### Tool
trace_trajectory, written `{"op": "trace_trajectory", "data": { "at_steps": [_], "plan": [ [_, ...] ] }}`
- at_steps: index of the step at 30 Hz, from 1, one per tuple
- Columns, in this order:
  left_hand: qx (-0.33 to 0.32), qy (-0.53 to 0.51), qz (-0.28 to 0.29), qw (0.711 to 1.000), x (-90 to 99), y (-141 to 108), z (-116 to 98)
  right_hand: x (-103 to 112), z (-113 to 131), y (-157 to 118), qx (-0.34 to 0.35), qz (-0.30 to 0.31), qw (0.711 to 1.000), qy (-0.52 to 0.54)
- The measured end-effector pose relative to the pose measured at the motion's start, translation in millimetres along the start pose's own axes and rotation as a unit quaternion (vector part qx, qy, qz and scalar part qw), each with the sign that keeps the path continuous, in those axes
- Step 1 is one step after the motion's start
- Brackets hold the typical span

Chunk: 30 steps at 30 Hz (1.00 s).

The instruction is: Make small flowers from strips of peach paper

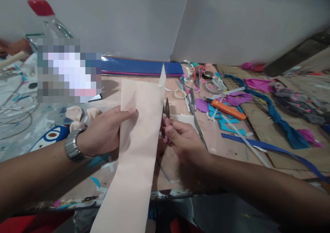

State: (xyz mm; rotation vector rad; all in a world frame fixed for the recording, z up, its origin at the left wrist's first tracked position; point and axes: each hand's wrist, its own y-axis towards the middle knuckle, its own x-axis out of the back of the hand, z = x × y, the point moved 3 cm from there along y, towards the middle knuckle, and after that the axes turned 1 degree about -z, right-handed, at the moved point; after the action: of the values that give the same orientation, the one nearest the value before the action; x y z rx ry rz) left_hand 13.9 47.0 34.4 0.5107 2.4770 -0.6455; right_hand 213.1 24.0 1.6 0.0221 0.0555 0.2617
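A long pale peach foam sheet [139, 136] hangs in front of me and runs down past the table edge. My left hand [105, 128], with a metal watch on the wrist, pinches its left side, thumb on the front face. At the sheet's right edge, my right hand [185, 138] is closed around the handles of small scissors [167, 110]. Their blades point up and stand slightly apart, right beside that edge. A narrow strip curls away at the sheet's top right corner. Part of the scissors lies behind my fingers.
An orange utility knife [228, 109], blue strip [247, 141] and many coloured scraps lie to the right on the worktable [177, 184]. A tape roll [180, 94] sits near the middle. Blue sheets [141, 67] lie along the wall. A bottle with a red cap [41, 7] stands back left.
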Motion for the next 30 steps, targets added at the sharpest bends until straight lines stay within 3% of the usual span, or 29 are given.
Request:
{"op": "trace_trajectory", "data": {
  "at_steps": [11,24,27,30],
  "plan": [
    [0.010,0.006,-0.039,0.999,-2.9,-1,-1,1,2,1,0.014,0.012,1.000,-0.012],
    [0.002,0.026,-0.003,1.000,-0.6,-1,-1,1,4,2,0.010,0.009,0.999,-0.052],
    [-0.019,0.042,-0.001,0.999,-1.2,-1,-4,0,5,2,0.010,0.024,0.999,-0.044],
    [-0.089,0.084,-0.043,0.992,3.4,0,-10,-1,4,1,-0.001,0.035,0.999,-0.034]
  ]
}}
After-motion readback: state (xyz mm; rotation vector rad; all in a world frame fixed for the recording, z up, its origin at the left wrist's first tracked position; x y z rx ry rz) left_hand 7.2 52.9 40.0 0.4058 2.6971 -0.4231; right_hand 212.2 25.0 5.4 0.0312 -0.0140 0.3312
